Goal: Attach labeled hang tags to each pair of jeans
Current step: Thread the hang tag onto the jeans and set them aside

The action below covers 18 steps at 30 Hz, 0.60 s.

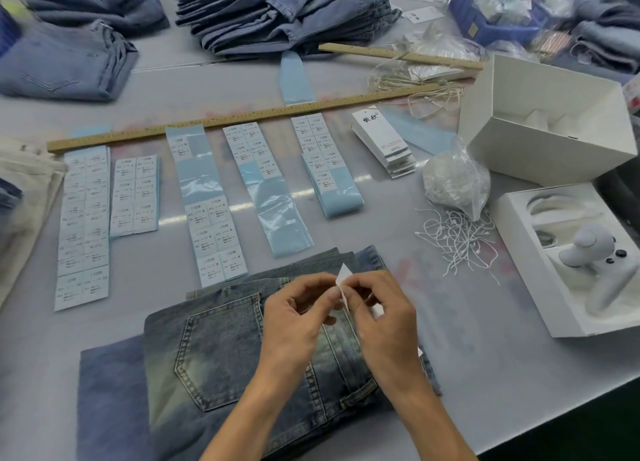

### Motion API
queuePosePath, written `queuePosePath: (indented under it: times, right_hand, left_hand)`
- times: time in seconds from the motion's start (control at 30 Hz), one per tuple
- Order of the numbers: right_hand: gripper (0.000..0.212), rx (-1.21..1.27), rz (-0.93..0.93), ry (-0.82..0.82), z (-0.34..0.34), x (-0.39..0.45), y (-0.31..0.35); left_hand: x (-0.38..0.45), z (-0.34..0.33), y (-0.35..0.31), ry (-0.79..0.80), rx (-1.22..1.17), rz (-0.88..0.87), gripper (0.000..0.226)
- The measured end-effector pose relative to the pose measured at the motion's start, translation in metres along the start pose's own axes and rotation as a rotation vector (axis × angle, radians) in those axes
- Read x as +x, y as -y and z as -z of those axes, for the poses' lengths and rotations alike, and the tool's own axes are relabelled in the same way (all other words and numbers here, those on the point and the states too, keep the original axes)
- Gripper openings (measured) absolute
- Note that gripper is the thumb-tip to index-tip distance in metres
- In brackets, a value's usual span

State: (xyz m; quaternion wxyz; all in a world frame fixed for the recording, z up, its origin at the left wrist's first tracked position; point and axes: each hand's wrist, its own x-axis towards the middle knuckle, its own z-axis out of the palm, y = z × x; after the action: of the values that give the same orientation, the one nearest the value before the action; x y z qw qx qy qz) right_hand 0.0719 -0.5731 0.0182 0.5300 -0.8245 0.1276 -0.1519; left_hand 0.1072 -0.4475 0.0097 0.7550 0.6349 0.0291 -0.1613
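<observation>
A pale grey counter [485,374] fills the view, crowded with denim and paper goods. At six o'clock, nearest the person, a folded pair of jeans [221,356] lies with a back pocket facing up. Above it, just right of centre, both hands meet. The left hand [294,325] and the right hand [384,318] have their fingers curled in, and together they pinch a small white tag [343,280] between thumbs and fingertips, held edge-on just above the jeans; whether a string is attached to it cannot be made out.

Toward nine to twelve o'clock, several strips of blue backing with printed size labels [216,232] lie side by side, some partly peeled bare. A long wooden ruler [242,117] runs across the counter behind their far ends, and a second one [398,55] lies beyond it at one o'clock. A fanned stack of white hang tags [384,141] rests at one o'clock, beside a clear bag of white strings [457,183], with loose strings [457,242] spilled at two to three o'clock. An open white box [540,121] stands at two o'clock, and at three o'clock a white tray [568,252] holds a pale controller [588,249]. Stacks of folded jeans [284,13] are piled at eleven to twelve o'clock.
</observation>
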Motion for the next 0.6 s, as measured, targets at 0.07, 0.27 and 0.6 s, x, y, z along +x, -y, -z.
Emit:
queuePosePath:
  times: [0.07, 0.27, 0.6]
  right_hand:
    - [0.010, 0.025, -0.019, -0.020, -0.001, -0.003, 0.000]
    - [0.021, 0.125, -0.096, -0.034, -0.005, -0.009, 0.004]
    - [0.036, -0.184, 0.356, -0.091, 0.020, -0.002, 0.028]
  left_hand:
    - [-0.001, 0.001, 0.001, -0.009, -0.067, 0.049, 0.012]
    - [-0.005, -0.001, 0.006, -0.056, -0.262, 0.216, 0.010]
    - [0.004, 0.030, -0.073, 0.077, 0.883, -0.738, 0.006]
